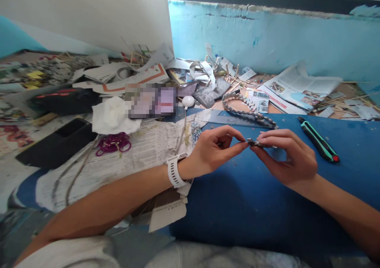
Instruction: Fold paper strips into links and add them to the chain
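Note:
My left hand [213, 149], with a white watch strap on its wrist, pinches the left tip of a small grey folded piece [253, 142] between thumb and index finger. My right hand [292, 157] grips the other end of the same piece, its fingers covering most of it. Just behind my right hand lies a zigzag chain of folded paper links [249, 111], dark on one stretch and pale on another. Its near end reaches my right fingers; whether it joins the held piece is hidden. Both hands are above a blue table surface [237, 208].
A green-and-black utility knife [319, 139] lies at right. Behind the hands are a clear ruler [228, 119], thin sticks, paper scraps and a newspaper [299, 88]. Purple cord [113, 144], crumpled tissue [111, 115] and a black case [56, 141] lie at left.

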